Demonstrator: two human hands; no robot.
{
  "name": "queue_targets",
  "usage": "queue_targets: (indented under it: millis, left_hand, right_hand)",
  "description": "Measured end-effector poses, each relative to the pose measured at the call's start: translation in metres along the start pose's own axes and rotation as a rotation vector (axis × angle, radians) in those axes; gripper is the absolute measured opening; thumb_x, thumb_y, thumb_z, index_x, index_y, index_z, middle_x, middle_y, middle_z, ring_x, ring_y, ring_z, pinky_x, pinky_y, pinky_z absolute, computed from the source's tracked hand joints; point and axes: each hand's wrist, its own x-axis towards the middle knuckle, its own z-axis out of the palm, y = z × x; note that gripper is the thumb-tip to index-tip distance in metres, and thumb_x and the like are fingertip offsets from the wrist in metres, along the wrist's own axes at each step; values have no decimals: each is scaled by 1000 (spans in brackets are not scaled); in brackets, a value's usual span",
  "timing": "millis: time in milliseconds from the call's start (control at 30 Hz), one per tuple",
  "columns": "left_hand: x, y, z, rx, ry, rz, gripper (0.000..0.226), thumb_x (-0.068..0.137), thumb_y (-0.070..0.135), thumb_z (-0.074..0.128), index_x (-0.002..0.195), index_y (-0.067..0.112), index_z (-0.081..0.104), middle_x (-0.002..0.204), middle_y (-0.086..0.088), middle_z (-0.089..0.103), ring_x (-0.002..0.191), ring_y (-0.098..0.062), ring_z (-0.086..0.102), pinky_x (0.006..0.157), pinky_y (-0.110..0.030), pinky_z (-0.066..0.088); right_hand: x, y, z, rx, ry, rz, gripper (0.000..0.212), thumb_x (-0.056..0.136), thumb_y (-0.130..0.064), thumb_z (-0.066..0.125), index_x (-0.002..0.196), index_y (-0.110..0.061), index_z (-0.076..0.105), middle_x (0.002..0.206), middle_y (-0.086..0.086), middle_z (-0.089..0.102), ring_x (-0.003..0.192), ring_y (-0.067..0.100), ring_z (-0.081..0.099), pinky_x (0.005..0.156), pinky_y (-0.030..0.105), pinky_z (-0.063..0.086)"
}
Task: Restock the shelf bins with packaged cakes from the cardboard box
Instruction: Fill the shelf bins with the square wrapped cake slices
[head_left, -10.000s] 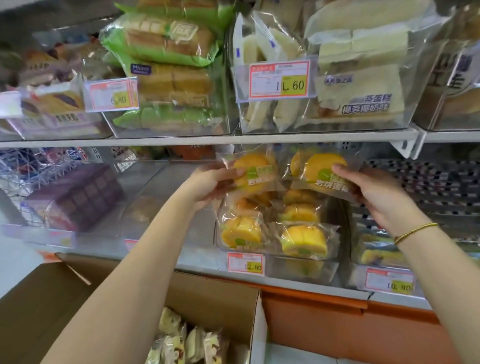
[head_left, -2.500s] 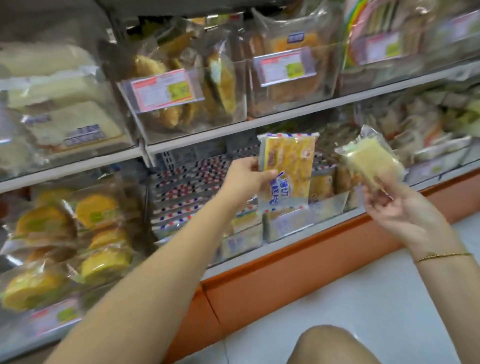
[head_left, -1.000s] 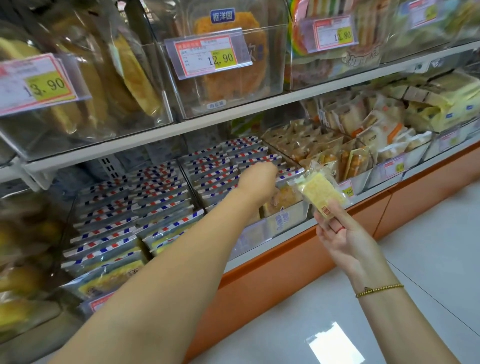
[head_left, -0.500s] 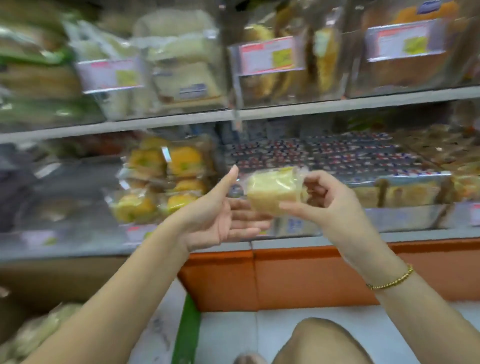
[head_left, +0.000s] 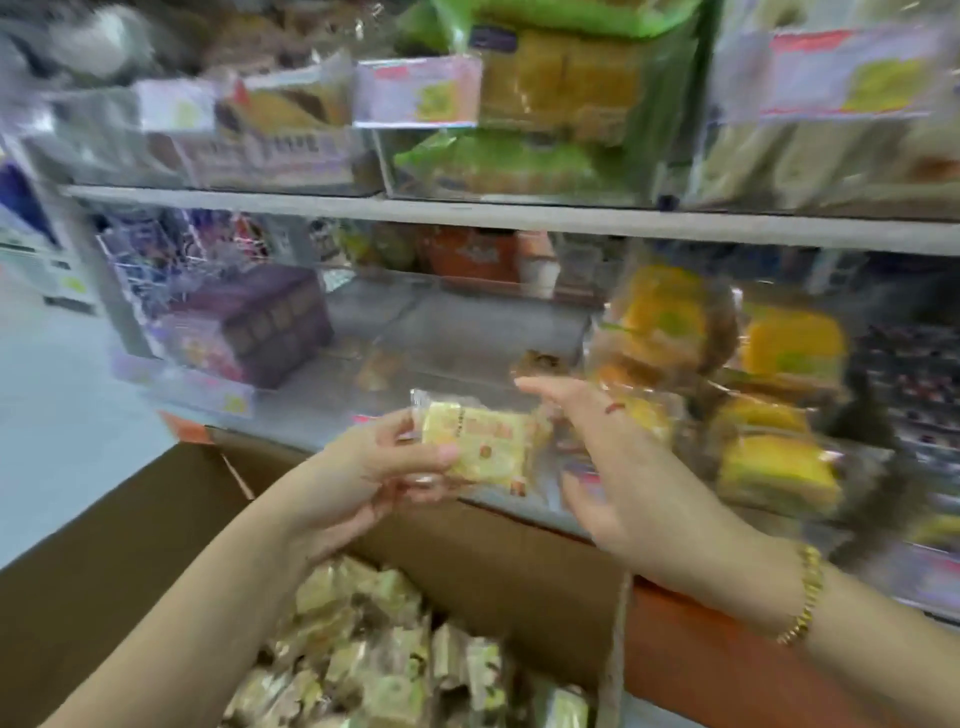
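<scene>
Shelving (head_left: 519, 218) is seen across the upper half of the blurred view, from nine o'clock to three o'clock, with clear bins (head_left: 457, 322) of wrapped goods ranged on two tiers. Below it, at seven o'clock, an open cardboard box (head_left: 104, 571) is set against the orange base (head_left: 727, 649), and a heap of pale packaged cakes (head_left: 374, 649) is held inside it. On the lower tier a purple carton (head_left: 249, 332) is stood at ten o'clock, and yellow cakes (head_left: 789, 348) are stacked in a bin at three o'clock. At centre the left hand (head_left: 363, 467) is raised above the box, its grip closed by thumb and fingers on one wrapped cake (head_left: 478, 447). The right hand (head_left: 613, 457) is held just beside that cake, at its three o'clock, grip wide, fingers spread and nothing held. A gold bracelet (head_left: 805, 597) is worn on the right wrist at four o'clock.
</scene>
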Motion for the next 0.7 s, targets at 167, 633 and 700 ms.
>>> queue_targets:
  millis: [167, 633, 700]
  left_hand:
    - [13, -4, -44, 168, 32, 46, 52, 64, 10, 82, 112, 12, 64, 107, -8, 73, 99, -22, 70, 76, -22, 56]
    - [-25, -4, -81, 337, -259, 1, 60, 61, 13, 81, 118, 11, 63, 104, -17, 71, 98, -31, 68, 94, -46, 48]
    - [-43, -3, -79, 390, -286, 22, 66, 57, 18, 86, 118, 10, 62, 101, -15, 72, 95, -27, 69, 92, -40, 50]
  right_hand:
    - [17, -5, 40, 78, -25, 188, 69, 94, -19, 52, 144, -49, 15, 140, -27, 28, 117, -19, 33, 100, 6, 31]
    - [-8, -91, 60, 434, -51, 634, 34, 95, -15, 47, 96, -44, 65, 100, -20, 69, 95, -5, 63, 88, 20, 50]
    - [-17, -108, 65, 412, -72, 657, 20, 90, -36, 60, 109, -42, 59, 105, -18, 67, 96, -3, 63, 87, 23, 53]
